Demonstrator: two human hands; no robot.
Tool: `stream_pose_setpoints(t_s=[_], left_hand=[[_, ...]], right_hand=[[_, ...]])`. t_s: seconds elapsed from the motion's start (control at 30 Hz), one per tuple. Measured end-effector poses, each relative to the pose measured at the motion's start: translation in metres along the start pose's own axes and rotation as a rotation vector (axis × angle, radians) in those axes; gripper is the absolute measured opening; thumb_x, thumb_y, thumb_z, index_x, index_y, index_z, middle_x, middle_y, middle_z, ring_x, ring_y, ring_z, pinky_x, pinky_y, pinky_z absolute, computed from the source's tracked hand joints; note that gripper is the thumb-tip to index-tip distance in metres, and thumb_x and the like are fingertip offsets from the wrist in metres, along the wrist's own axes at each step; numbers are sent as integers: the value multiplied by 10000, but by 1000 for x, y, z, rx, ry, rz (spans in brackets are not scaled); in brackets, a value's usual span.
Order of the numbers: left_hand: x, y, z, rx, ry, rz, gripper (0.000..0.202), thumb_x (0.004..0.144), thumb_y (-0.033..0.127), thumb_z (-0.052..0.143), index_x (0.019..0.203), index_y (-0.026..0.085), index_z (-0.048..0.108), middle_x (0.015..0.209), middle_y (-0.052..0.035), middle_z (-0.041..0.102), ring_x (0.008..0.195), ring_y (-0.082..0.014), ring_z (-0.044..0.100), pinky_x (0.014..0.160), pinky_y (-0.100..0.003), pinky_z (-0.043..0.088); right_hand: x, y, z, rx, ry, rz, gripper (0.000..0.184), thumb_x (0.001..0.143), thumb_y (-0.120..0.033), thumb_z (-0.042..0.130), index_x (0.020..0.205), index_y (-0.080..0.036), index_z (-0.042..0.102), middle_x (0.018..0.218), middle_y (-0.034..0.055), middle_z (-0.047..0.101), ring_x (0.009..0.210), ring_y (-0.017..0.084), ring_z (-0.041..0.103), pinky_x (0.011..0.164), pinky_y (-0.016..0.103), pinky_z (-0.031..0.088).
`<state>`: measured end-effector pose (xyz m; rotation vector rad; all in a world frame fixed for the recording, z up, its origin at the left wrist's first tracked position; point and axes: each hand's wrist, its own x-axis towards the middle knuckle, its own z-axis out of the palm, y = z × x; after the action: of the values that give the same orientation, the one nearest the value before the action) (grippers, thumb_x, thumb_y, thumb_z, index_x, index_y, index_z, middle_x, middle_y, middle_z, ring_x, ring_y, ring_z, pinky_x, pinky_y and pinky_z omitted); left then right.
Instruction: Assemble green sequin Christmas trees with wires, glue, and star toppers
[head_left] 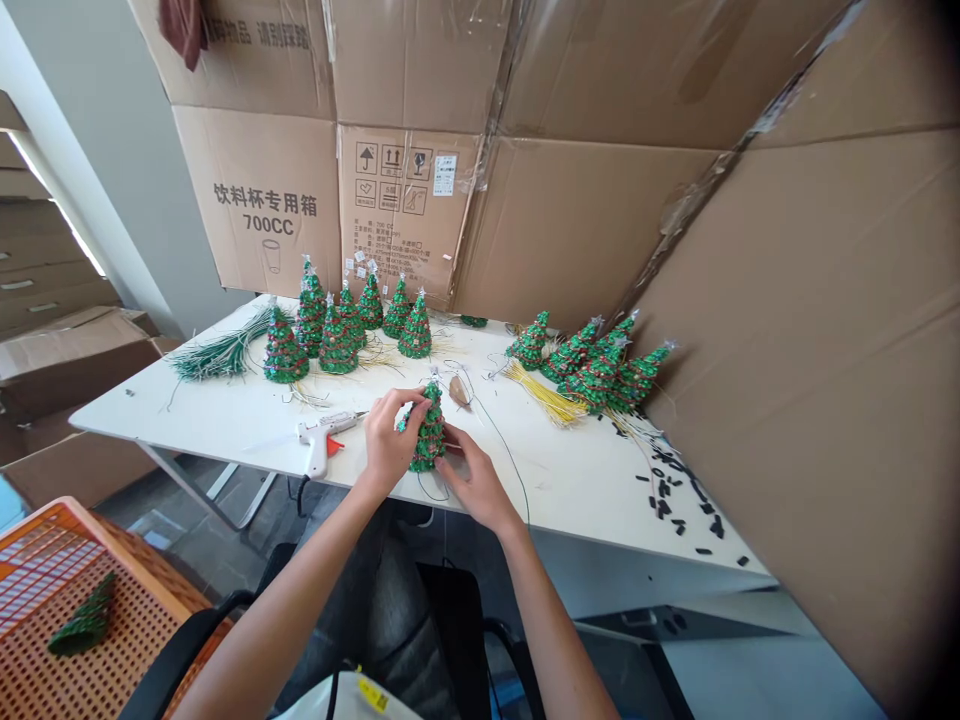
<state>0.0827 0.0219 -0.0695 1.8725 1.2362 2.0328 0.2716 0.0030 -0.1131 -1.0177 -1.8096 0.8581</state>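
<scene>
A small green Christmas tree [430,432] with red trim and a silvery star top stands upright at the table's front edge. From the upper left, my left hand [391,437] pinches its side near the top with thumb and fingers; whether a bit of trim is between the fingertips is too small to tell. Around the lower right of the tree curls my right hand [478,482], its fingers against the base. A white hot glue gun [321,440] with an orange trigger lies left of my left hand. Just behind the tree is a brown piece [460,391] beside thin dark wire.
Several finished trees [334,337] stand at the back left beside a green wire bundle [225,348]. More trees [596,368] lean at right near yellow wire ties [546,396] and black scraps [664,490]. Cardboard walls [600,220] enclose the table; an orange basket [142,560] sits lower left.
</scene>
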Motion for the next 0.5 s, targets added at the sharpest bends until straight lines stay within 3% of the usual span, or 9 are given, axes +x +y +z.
stream_pose_setpoints(t_s=[0.2,0.5], left_hand=[[8,7,-2,-31,-14,-43,98,1034,331,768,964,270,799,1025,-22,864,972,-228,819,768,-353,589],[3,3,-7,-66,-82,31,63,1072,265,704,1059,266,766,1140,-64,831,1114,-237,801,948,-399,640]], right_hand=[[0,0,0,-7,4,-6,550,1051,-363,686,1585,-302,573,1554,114,697,1380,300,706,1234,549,552],[0,-3,0,-8,8,-2,542,1055,-378,684,1583,-307,583,1550,119,698,1364,318,716,1224,572,559]])
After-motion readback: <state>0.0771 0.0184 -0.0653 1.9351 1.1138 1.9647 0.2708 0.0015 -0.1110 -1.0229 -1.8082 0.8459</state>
